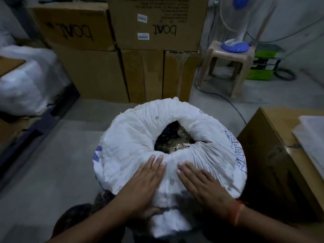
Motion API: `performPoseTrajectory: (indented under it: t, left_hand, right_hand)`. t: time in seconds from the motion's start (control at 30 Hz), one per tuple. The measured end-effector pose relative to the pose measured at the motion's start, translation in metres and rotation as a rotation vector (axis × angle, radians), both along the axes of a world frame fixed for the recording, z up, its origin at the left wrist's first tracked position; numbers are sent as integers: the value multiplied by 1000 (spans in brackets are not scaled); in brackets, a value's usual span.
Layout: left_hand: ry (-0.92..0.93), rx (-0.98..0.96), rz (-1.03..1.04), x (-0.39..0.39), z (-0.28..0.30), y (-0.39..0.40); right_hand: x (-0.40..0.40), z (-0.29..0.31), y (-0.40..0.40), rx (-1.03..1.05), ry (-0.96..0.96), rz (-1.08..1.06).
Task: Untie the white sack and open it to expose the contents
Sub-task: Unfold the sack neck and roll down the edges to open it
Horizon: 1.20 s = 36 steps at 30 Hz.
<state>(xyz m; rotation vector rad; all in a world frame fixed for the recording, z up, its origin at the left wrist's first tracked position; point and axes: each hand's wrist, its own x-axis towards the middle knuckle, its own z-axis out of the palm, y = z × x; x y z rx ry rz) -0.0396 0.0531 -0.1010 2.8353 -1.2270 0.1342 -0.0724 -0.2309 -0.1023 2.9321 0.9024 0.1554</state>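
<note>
The white sack (133, 135) stands upright on the floor in front of me, its top rolled down into a thick ring with blue print on the sides. Through the round mouth I see its dark and pale brownish contents (173, 140). My left hand (145, 179) lies flat on the near rim of the roll, fingers stretched out and close together. My right hand (201, 183) rests flat beside it on the same rim, a short gap between the two; an orange thread is tied around that wrist. Neither hand grips anything.
Stacked cardboard boxes (140, 41) stand behind the sack. A beige plastic stool (228, 67) carrying a blue-based fan (235, 46) is at the back right, with cables on the floor. Another box (273, 155) is close on the right. White bags (26, 81) sit on a rack at left.
</note>
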Motion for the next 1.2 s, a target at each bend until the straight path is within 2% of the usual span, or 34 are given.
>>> performPoseTrajectory:
  t: [0.1,0.23,0.3,0.4,0.47,0.53,0.57,0.6,0.63,0.7,0.83,0.9,0.97,1.03,1.1,1.13,1.17,1.2]
  left_hand:
    - [168,224,66,14,-17,6]
    - [257,279,160,13,-9,-8]
    - [199,221,214,11,-10,-18]
    - [36,193,129,10,-13,-23]
    - [63,209,73,1,-8,-16]
    - [117,257,-74,-14,-12,-5]
    - [242,297,-157,-22,-19,0]
    - [344,368,-229,-31,-21,4]
    - [388,417,-294,-39,-19,4]
    - [409,415,-330,-47,-17,-2]
    - [493,487,-372,-54,-12,-12]
    - [567,361,-359,-53,-10,-6]
    - [599,108,-260,-46,0,3]
    - [534,-259,-47,-32,14,10]
    - [399,-663,204,-16,25,11]
    - [336,-805,342,-5,26,12]
    - [282,-883,458,5,25,13]
    - [259,-884,569,17,20,18]
  right_hand:
    - [4,-22,5,-88,52,-100]
    - [17,-17,9,-159,237,-146]
    - [23,-7,15,-123,193,-127]
    - [32,1,15,-111,124,-82]
    - [23,6,10,-122,85,-1]
    - [2,2,2,-209,228,97]
    - [-11,0,-2,-253,281,111]
    - [-26,-6,-3,-290,412,148]
    - [-37,-15,-5,-298,525,211]
    - [-49,-31,-3,-219,675,215]
    - [-50,-21,-10,19,911,11]
    - [-51,-3,-16,122,930,-83]
    - [-50,12,-25,275,787,-69]
    - [-43,31,-35,561,691,-192]
    - [-26,33,-50,878,414,-358]
    - [-14,29,-60,953,290,-467]
    - [-4,25,-68,981,206,-556]
    - [5,22,-74,1006,176,-621]
